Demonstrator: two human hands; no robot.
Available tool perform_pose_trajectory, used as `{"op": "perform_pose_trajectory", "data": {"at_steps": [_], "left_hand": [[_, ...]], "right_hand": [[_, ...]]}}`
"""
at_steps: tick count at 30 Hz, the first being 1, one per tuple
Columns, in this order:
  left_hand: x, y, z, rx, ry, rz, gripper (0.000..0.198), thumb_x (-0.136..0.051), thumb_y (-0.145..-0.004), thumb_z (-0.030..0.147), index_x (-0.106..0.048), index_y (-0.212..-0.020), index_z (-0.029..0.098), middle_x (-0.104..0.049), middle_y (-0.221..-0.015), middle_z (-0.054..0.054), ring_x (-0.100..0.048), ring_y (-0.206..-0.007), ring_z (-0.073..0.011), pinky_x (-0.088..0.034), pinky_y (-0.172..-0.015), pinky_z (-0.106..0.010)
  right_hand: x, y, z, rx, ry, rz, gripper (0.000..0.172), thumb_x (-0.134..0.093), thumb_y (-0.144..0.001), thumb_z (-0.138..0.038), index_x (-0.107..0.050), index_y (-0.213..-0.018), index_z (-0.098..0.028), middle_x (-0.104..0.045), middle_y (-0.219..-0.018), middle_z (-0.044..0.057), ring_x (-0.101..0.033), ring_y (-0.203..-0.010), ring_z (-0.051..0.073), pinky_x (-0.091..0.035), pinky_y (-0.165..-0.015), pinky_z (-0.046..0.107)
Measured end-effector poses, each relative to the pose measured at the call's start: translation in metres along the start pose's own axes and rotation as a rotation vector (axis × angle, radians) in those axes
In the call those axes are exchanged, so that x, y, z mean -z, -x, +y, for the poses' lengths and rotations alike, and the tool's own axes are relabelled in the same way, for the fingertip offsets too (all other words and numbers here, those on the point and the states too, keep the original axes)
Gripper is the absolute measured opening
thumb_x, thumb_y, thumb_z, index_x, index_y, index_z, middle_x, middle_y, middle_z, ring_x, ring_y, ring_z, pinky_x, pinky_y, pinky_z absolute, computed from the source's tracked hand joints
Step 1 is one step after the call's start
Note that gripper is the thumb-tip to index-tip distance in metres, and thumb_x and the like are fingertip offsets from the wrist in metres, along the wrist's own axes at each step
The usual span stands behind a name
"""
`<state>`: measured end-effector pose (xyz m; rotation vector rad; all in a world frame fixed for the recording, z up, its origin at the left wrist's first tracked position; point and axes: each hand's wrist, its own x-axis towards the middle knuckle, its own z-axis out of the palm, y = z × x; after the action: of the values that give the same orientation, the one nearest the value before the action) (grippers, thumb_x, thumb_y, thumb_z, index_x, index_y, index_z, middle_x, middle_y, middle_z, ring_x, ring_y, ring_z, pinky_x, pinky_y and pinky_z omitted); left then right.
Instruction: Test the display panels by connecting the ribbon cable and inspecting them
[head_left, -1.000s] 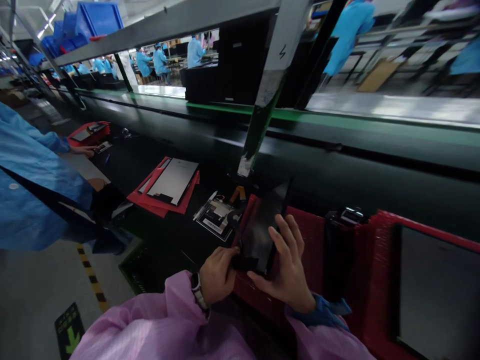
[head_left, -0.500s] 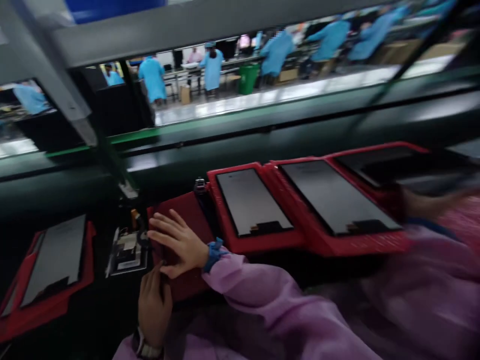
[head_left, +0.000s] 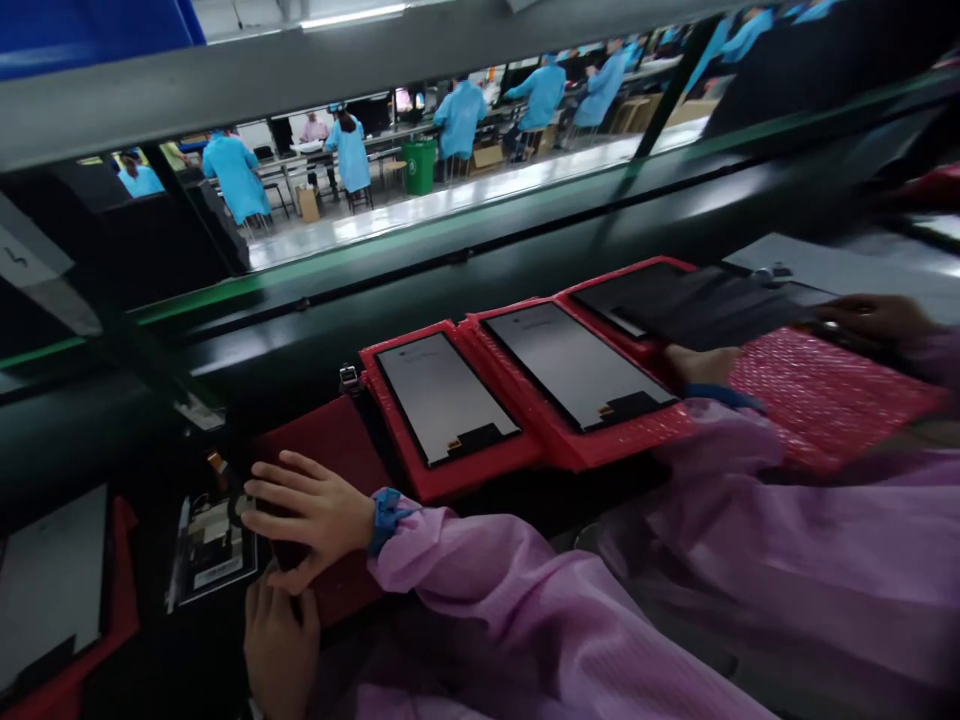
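My right hand [head_left: 319,512] lies with fingers spread over the left side of a red pad [head_left: 337,445]. A dark patch shows under its palm; whether this is a separate panel I cannot tell. Just below, at the pad's near left edge, my left hand [head_left: 279,640] has its fingers together and the thumb close by; the fingertips are partly hidden under my right hand. What they pinch is not visible. Left of my hands lies a small electronic assembly [head_left: 217,545] with a white label and an orange flex cable [head_left: 217,462].
Flat screen panels [head_left: 450,400] [head_left: 577,365] lie on red bubble-wrap pouches to the right; another panel [head_left: 56,580] is at far left. A co-worker's hands [head_left: 705,365] handle a dark sheet [head_left: 712,305] at right. A metal clip [head_left: 349,379] sits behind the pad.
The view has shifted right, so the things sit further left. My hands stay at the red pad. The co-worker's dark sheet and both their hands now show more clearly.
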<state>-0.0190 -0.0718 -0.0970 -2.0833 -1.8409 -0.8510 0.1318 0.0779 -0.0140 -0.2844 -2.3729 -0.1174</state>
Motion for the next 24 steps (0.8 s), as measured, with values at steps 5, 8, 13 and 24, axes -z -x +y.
{"op": "perform_pose_trajectory", "data": {"at_steps": [5, 8, 13, 24], "left_hand": [[0.004, -0.005, 0.015, 0.062, -0.121, 0.012, 0.023, -0.049, -0.089, 0.016, -0.067, -0.101, 0.021, -0.067, -0.093, -0.009, -0.063, -0.097, -0.0294, -0.052, -0.086, -0.047], [0.006, -0.004, 0.023, 0.095, -0.167, -0.007, 0.024, -0.048, -0.092, 0.017, -0.066, -0.109, 0.015, -0.069, -0.105, -0.013, -0.062, -0.1, -0.0297, -0.054, -0.086, -0.046], [0.024, -0.008, 0.032, 0.113, -0.045, -0.111, 0.036, -0.045, -0.095, 0.015, -0.057, -0.129, 0.013, -0.068, -0.116, -0.014, -0.062, -0.108, -0.0271, -0.055, -0.091, -0.043], [0.04, -0.033, 0.001, 0.305, -0.194, -0.155, 0.036, -0.048, -0.097, 0.023, -0.06, -0.13, 0.013, -0.054, -0.129, -0.02, -0.051, -0.121, -0.032, -0.046, -0.104, -0.051]], "right_hand": [[-0.008, 0.006, -0.002, 0.022, -0.013, 0.095, 0.072, -0.044, -0.089, -0.074, -0.061, -0.135, -0.021, -0.055, -0.146, 0.012, -0.033, -0.15, 0.028, -0.021, -0.127, 0.051], [-0.008, 0.01, -0.005, 0.001, -0.035, 0.148, 0.068, -0.046, -0.09, -0.069, -0.061, -0.134, -0.02, -0.056, -0.145, 0.013, -0.034, -0.15, 0.029, -0.022, -0.126, 0.051], [-0.006, 0.018, -0.007, -0.022, -0.079, 0.276, 0.071, -0.05, -0.088, -0.068, -0.058, -0.137, -0.018, -0.055, -0.146, 0.013, -0.033, -0.15, 0.028, -0.026, -0.125, 0.05], [-0.009, 0.04, -0.01, -0.201, -0.293, 0.167, 0.076, -0.054, -0.08, -0.073, -0.053, -0.141, -0.026, -0.051, -0.149, 0.009, -0.039, -0.146, 0.036, -0.029, -0.12, 0.062]]}}
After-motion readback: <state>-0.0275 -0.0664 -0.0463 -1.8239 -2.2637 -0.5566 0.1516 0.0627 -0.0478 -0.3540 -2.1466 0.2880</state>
